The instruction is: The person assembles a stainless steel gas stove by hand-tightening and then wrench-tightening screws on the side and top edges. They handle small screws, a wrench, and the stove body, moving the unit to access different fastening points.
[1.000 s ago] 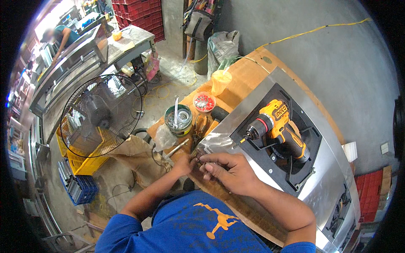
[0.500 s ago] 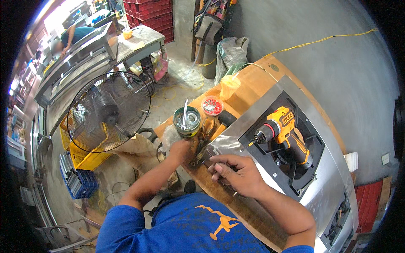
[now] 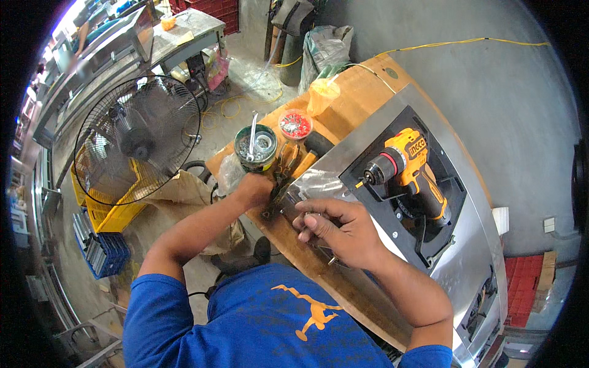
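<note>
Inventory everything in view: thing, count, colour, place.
Table: 1, brown, centre
Steel panel: 1, silver, on table
Drill: 1, yellow-black, on steel panel
Green tub: 1, green, table's left corner
Clear tub: 1, red contents, beside green tub
Hand tools: several, orange-handled, near tubs
Plastic bag: 1, yellow, beyond clear tub
Fan: 1, black, left
Yellow crate: 1, yellow, by fan
Blue crate: 1, blue, lower left
Crate stack: 1, red, background
Left hand: 1, bare, beside hand tools
Right hand: 1, bare, apparently holding small metal piece

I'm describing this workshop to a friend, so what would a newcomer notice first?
The yellow and black drill, lying on the metal panel right of centre, probably stands out. Next come the big black fan at left and the left hand by the green tub.
</note>
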`<state>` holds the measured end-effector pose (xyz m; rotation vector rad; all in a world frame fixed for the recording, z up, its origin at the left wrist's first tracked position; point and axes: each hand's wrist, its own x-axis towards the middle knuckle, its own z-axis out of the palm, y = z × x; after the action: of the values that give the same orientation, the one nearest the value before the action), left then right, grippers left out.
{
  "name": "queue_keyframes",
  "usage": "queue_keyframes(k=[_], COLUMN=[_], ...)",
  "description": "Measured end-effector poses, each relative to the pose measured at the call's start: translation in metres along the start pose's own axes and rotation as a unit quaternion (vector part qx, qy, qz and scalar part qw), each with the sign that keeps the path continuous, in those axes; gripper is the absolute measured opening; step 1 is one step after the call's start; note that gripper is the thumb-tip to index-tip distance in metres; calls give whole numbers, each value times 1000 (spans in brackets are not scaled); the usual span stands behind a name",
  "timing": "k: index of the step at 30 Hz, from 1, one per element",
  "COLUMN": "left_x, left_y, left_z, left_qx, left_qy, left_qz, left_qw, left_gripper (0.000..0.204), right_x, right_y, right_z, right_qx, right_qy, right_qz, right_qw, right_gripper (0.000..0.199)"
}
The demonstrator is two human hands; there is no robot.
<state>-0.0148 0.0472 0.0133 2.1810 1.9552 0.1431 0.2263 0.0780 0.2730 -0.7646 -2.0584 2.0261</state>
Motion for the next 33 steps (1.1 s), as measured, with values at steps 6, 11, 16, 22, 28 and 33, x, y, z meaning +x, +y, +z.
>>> queue_keyframes(k=[6, 11, 16, 22, 28, 33], left_x=[-34, -81, -70, -63, -58, -58], left_y=[29, 98, 113, 108, 109, 111], left_z=[-41, -82, -114, -141, -145, -123], left_qx=[-236, -503, -384, -412, -426, -467], left_qy=[103, 103, 127, 38, -21, 71], left_qz=[-184, -206, -144, -164, -174, -203], left_qw=[949, 833, 903, 895, 888, 858], left_gripper=[23, 24, 26, 25, 23, 20], right_x=[0, 2, 5, 6, -44, -150], right_y=[0, 3, 4, 6, 6, 34], right_z=[-2, -7, -7, -9, -37, -95], right_qx=[6, 11, 10, -52, -141, -250], right_qy=[9, 88, 157, 167, 217, 360], right_qz=[-22, -35, -78, -92, -148, -154], right_qw=[1000, 995, 984, 980, 955, 886], right_gripper=[28, 28, 29, 26, 24, 24])
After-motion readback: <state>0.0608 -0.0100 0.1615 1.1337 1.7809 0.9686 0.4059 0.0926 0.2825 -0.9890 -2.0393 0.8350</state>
